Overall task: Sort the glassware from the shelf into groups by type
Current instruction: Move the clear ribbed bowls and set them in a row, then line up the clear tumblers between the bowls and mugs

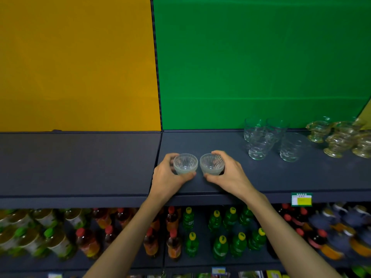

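you had your left hand (167, 177) cupping one ribbed bowl (185, 163) and your right hand (230, 173) its twin (212, 163), side by side on the shelf (200, 145), apparently starting a bowl group left of the tumblers (269, 140).

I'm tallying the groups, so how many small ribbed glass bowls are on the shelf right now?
2. One ribbed bowl is gripped by the left hand, the other ribbed bowl by the right hand, side by side on the shelf.

Single head cam, wide-angle, looking forward and down at shelf (261, 177) from close up; both forearms reach in from bottom edge.
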A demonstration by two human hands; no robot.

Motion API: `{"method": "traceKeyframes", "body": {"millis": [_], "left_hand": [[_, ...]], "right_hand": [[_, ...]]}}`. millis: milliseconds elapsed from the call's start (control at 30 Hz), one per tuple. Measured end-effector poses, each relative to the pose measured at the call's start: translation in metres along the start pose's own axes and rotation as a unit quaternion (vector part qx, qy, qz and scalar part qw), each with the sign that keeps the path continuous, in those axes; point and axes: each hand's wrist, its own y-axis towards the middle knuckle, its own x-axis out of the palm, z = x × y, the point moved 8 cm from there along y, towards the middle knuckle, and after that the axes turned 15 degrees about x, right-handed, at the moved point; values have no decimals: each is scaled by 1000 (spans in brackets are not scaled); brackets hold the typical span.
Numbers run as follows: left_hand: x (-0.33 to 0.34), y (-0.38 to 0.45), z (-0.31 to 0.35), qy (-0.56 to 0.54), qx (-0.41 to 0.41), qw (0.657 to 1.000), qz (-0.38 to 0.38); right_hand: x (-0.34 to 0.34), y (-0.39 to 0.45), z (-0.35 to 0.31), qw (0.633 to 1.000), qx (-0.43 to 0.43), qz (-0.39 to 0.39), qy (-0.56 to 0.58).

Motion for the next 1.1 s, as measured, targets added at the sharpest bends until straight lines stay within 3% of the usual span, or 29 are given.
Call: {"method": "traceKeyframes", "body": {"millis": [267, 367, 467, 567, 733, 1100], "left_hand": [[-14, 1, 6, 4, 3, 999, -40], [-26, 10, 25, 118, 60, 989, -67], [-23, 20, 54, 234, 134, 957, -104], [-7, 27, 85, 297, 193, 927, -127], [35, 32, 134, 317, 239, 905, -151], [149, 33, 217, 385, 246, 876, -154]], "right_hand": [[-8, -3, -2, 999, 0, -30, -28], [-23, -11, -6, 999, -3, -23, -27], [-42, -21, -14, 999, -16, -22, -20], [-71, -27, -18, 999, -32, 14, -22], [-123, -31, -2, 991, -41, 89, -90], [-226, -12, 76, 969, -19, 132, -209]]}}
